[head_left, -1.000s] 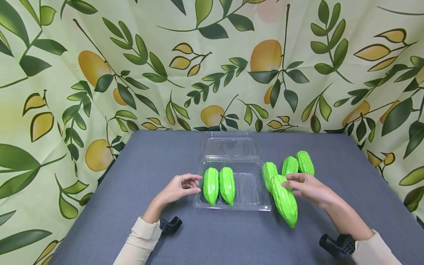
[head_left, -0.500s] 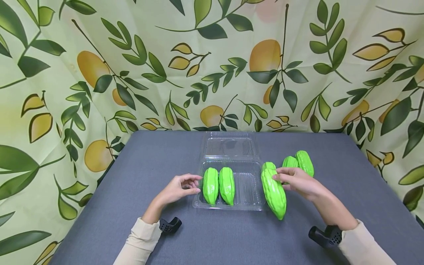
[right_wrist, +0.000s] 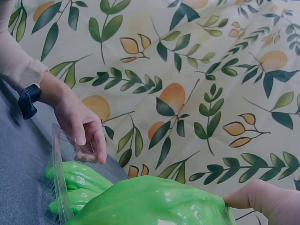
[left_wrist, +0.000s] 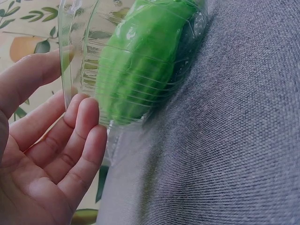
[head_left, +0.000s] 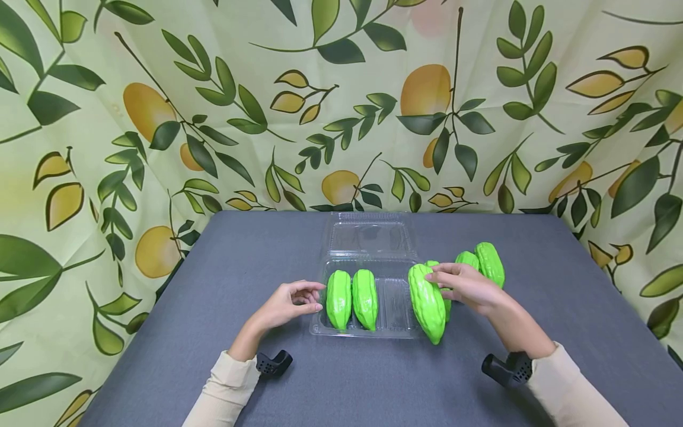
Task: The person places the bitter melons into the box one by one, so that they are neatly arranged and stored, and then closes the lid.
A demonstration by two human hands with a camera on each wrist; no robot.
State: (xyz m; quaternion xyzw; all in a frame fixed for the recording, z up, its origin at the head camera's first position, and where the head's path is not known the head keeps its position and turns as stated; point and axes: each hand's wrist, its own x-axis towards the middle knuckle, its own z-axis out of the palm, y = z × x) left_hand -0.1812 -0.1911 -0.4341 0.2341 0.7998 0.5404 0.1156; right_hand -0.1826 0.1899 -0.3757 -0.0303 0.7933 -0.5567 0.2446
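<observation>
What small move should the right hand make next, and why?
Probably shift the right hand slightly left: in the head view, the green gourd it holds appears over the right edge of the clear container, its tip past the front rim, while bare space shows right of the two gourds inside.

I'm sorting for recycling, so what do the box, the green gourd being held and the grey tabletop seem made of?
Box: likely thin, glossy plastic; it's see-through with ridged walls. Gourd: possibly plastic or foam; its green is even and shiny, core hidden. Tabletop: seemingly matte cloth; a weave shows.
</observation>
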